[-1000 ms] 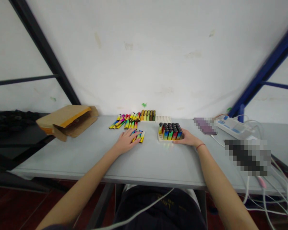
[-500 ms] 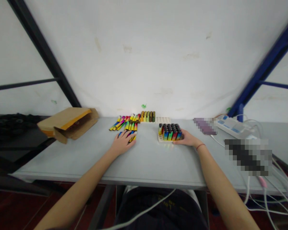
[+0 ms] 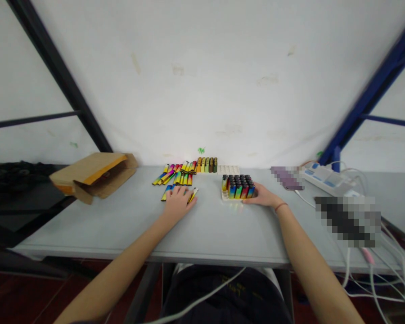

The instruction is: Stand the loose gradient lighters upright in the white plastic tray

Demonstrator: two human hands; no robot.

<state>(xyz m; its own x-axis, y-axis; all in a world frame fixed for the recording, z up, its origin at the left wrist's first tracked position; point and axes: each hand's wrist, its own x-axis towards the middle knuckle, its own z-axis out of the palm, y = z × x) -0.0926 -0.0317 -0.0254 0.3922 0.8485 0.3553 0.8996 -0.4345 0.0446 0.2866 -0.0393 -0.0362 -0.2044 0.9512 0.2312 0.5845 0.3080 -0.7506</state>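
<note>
My left hand (image 3: 178, 202) is over the table, thumb and forefinger closed on a yellow lighter (image 3: 193, 194) that sticks out at a slant. Under and beside its other fingers lie blue-and-yellow lighters (image 3: 167, 192), partly covered by the hand. To the right, my right hand (image 3: 262, 195) grips the right side of a white tray (image 3: 225, 197). Black-topped, rainbow-coloured lighters (image 3: 242, 189) stand upright in that tray in rows, and some holes show at its left front.
Behind the left hand lie loose colourful lighters (image 3: 178, 173). Upright lighters (image 3: 207, 164) and a second white tray (image 3: 228, 169) stand by the wall. An open cardboard box (image 3: 91, 173) is on the left. A phone (image 3: 287, 178), power strip (image 3: 329, 179) and cables lie on the right.
My left hand has shifted slightly right, and one lighter now juts out separately at its thumb side. The right hand and the tray look the same.
</note>
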